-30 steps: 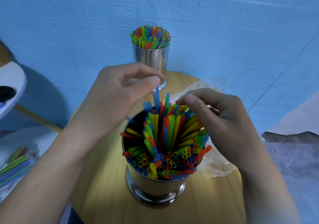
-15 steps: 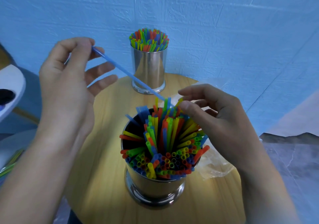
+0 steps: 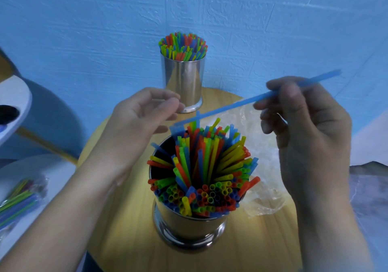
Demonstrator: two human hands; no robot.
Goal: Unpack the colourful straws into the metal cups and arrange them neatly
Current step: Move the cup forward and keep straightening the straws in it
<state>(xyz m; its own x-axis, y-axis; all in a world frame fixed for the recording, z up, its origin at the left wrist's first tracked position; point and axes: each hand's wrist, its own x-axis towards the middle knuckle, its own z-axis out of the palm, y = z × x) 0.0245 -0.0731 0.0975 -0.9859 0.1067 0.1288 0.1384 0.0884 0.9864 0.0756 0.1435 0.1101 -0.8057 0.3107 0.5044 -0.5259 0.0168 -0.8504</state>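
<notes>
The right hand pinches a blue straw slanting down-left to the far rim of the cup near the surface's front edge; the empty, relaxed left hand hovers beside its low end.

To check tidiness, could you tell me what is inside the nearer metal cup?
Colourful plastic straws lean unevenly inside the nearer shiny metal cup, a dark gap at left; its bottom is hidden.
</notes>
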